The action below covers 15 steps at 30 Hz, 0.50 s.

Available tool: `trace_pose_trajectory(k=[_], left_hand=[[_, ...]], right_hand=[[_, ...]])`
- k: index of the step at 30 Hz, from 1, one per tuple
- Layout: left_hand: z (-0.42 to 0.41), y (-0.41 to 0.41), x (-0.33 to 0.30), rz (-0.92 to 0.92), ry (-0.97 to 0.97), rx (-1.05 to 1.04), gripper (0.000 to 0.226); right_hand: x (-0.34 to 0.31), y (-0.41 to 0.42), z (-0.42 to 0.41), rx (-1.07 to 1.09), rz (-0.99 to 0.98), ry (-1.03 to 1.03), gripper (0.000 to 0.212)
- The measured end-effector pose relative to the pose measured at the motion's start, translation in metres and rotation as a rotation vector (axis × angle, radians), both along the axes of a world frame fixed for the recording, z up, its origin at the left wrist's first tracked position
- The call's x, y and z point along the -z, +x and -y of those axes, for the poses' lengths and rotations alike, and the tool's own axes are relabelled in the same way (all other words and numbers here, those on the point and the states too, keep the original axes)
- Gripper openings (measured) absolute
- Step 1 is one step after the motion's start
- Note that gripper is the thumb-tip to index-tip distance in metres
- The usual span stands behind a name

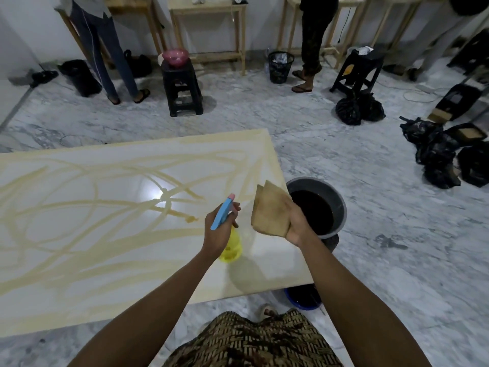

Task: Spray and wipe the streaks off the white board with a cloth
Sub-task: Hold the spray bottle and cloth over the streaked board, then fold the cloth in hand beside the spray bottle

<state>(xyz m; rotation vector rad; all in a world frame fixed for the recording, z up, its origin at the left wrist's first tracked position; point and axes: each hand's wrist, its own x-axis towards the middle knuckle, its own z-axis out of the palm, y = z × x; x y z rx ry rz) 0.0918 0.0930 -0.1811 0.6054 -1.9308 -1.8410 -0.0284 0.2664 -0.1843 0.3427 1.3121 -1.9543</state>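
Patterned fabric of the person's clothing filled the bottom edge, with both bare forearms reaching forward from it over the near right corner of the white board. Just beyond, the left hand was wrapped round the neck of a yellow spray bottle with a blue trigger head, a finger curled at the trigger and the nozzle pointing out over the board. Beside it, the right hand pinched a folded tan cloth, held up off the surface. Past the board's right edge sat a grey bucket of dark liquid. Looping yellowish streaks covered nearly the whole board, so wiping had hardly begun; this looked like the spraying step. Next would likely come squeezing the trigger over the nearest streaks, then bringing the cloth down flat and rubbing across them. Farther off stood a black stool and wooden tables.
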Motion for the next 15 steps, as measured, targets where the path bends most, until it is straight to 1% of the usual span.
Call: trace_pose_trajectory(k=[1,2,4,7,9,15], left_hand=[[0.006,0.000,-0.012,-0.035,0.028,0.007,0.045],[0.011,0.000,-0.023,-0.060,0.042,0.013,0.042],[0.022,-0.001,-0.038,-0.101,0.047,0.029,0.041],[0.035,0.002,-0.054,-0.135,0.053,0.047,0.036],[0.046,0.006,-0.062,-0.157,0.044,0.034,0.034],[0.069,0.019,-0.077,-0.174,-0.020,-0.009,0.025]], right_hand=[[-0.008,-0.002,0.005,0.000,-0.008,-0.024,0.041],[-0.014,-0.004,0.011,0.001,-0.019,-0.039,0.043],[-0.023,-0.008,0.025,-0.022,-0.061,-0.050,0.047],[-0.039,-0.008,0.048,-0.068,-0.129,-0.013,0.050],[-0.050,-0.008,0.064,-0.070,-0.152,-0.011,0.051],[-0.073,0.000,0.102,-0.066,-0.224,-0.093,0.055]])
